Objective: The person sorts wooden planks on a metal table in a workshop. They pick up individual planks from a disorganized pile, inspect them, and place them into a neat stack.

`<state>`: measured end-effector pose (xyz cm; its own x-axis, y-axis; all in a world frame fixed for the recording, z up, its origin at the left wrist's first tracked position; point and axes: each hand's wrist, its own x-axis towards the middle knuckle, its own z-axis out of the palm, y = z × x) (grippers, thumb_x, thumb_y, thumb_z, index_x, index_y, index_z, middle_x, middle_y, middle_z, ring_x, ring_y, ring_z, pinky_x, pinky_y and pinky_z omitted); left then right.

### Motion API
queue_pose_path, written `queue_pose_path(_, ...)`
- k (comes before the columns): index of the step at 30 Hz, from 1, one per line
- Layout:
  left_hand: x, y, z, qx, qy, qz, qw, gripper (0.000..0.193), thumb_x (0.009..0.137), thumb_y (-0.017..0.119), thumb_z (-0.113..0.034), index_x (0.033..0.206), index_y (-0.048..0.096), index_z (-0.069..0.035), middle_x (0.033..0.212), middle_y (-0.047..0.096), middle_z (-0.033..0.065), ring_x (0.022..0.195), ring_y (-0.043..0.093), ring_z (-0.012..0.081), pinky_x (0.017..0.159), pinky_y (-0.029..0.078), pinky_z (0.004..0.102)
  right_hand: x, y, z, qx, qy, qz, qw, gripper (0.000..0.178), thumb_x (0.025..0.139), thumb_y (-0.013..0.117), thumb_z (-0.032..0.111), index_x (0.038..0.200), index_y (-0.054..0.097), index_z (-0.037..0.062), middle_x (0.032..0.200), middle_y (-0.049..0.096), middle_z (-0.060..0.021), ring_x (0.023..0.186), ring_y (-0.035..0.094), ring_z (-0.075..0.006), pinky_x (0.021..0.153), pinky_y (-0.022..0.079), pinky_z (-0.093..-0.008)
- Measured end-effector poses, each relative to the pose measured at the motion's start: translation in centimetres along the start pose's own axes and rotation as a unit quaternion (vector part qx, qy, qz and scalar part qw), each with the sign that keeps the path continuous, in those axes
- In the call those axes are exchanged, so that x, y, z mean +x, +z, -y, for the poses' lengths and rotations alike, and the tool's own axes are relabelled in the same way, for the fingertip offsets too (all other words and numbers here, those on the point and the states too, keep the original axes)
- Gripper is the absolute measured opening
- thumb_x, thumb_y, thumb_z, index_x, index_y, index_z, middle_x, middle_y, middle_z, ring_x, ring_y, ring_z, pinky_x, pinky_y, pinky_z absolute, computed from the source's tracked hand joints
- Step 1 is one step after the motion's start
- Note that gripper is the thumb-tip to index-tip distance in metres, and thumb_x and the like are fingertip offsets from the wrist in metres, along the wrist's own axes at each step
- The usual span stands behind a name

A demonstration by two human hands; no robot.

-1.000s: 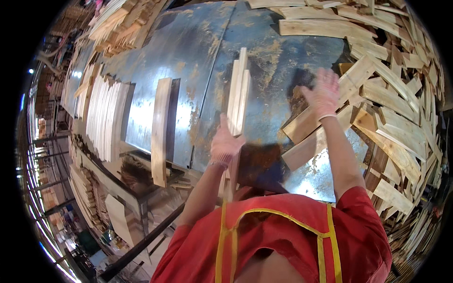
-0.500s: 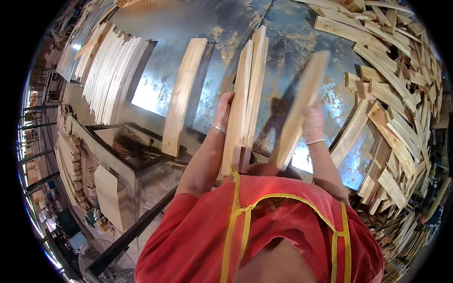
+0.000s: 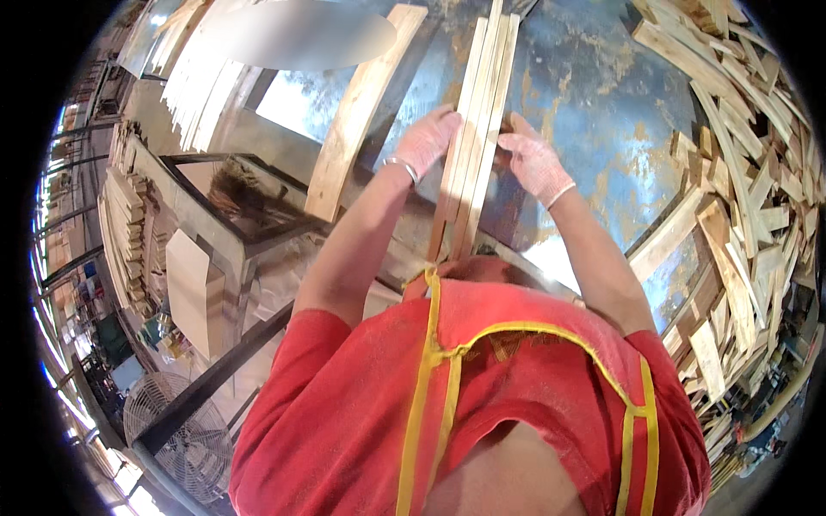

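Several narrow wooden boards point(image 3: 476, 120) stand on edge, side by side, in a tight bundle in front of me, their near ends close to my chest. My left hand point(image 3: 428, 144), in a pale glove, grips the bundle's left side with bent fingers. On the other side, my right hand point(image 3: 535, 161), gloved too, has its curled fingers and thumb at the outermost board's right face. The fingertips on that side are partly in shadow. A single wider board point(image 3: 361, 112) lies flat to the left of the bundle.
The metal tabletop point(image 3: 594, 155) is stained and shiny. Loose wood offcuts point(image 3: 731, 172) are heaped along the right. A row of pale boards point(image 3: 202, 95) lies far left, partly behind a blurred patch. A dark open frame point(image 3: 249, 206) and a fan point(image 3: 181, 434) are at left.
The board that my right hand held apart, tilted, is now against the right side of the bundle. Both hands are now on opposite sides of it, farther forward. The view has shifted.
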<state>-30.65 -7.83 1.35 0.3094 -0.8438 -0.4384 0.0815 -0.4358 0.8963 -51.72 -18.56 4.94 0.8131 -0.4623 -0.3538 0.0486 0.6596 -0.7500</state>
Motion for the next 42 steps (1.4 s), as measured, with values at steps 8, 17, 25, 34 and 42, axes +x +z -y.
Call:
queue_pose_path(8, -4.0, 7.1, -9.3, 0.446, -0.086, -0.094, 0.886, 0.119, 0.073, 0.089, -0.045, 0.167, 0.025, -0.008, 0.156, 0.046, 0.0273, 0.135, 0.058, 0.0415, 0.112, 0.051, 0.0456, -0.8, -5.2, -2.9, -0.136, 0.084, -0.004, 0.987, 0.038, 0.097, 0.065, 0.029, 0.124, 0.061, 0.0022, 0.098, 0.063, -0.0036, 0.082, 0.059, -0.0134, 0.073, 0.047, -0.0290)
queue_pose_path(17, -3.7, -14.8, -5.3, 0.202, 0.145, -0.157, 0.956, 0.107, 0.072, 0.085, -0.032, 0.162, 0.036, -0.001, 0.157, 0.048, 0.0276, 0.141, 0.052, 0.0438, 0.117, 0.045, 0.0456, -5.6, -5.3, 0.5, -0.104, -0.001, -0.183, 0.978, 0.072, 0.095, 0.070, 0.015, 0.158, 0.041, -0.0043, 0.118, 0.062, -0.0077, 0.099, 0.064, -0.0174, 0.086, 0.053, -0.0289)
queue_pose_path(25, -0.4, -39.0, -3.4, 0.607, -0.033, -0.300, 0.735, 0.053, 0.092, 0.070, -0.029, 0.138, 0.053, -0.009, 0.131, 0.061, 0.0205, 0.124, 0.062, 0.0341, 0.100, 0.054, 0.0473, -3.0, 4.9, 2.3, -0.178, -0.027, -0.242, 0.953, 0.090, 0.094, 0.075, 0.030, 0.164, 0.031, -0.0049, 0.140, 0.058, -0.0130, 0.118, 0.062, -0.0219, 0.101, 0.052, -0.0363)
queue_pose_path(34, 1.5, -44.5, 1.8, 0.696, -0.186, -0.375, 0.584, 0.062, 0.102, 0.064, -0.027, 0.159, 0.044, -0.011, 0.153, 0.056, 0.0164, 0.131, 0.061, 0.0334, 0.101, 0.058, 0.0456, -11.7, 23.0, 22.3, -0.371, -0.421, -0.294, 0.774, 0.096, 0.088, 0.082, 0.035, 0.164, 0.036, -0.0014, 0.155, 0.054, -0.0168, 0.140, 0.054, -0.0300, 0.117, 0.042, -0.0444)
queue_pose_path(42, 5.6, -27.2, -11.2, 0.624, 0.184, -0.239, 0.720, 0.090, 0.087, 0.076, -0.039, 0.162, 0.038, -0.008, 0.164, 0.040, 0.0256, 0.151, 0.040, 0.0416, 0.122, 0.036, 0.0512, -32.6, 23.3, 32.8, -0.544, -0.461, -0.521, 0.469, 0.088, 0.091, 0.079, 0.030, 0.162, 0.038, -0.0025, 0.153, 0.055, -0.0167, 0.138, 0.056, -0.0287, 0.116, 0.044, -0.0428)
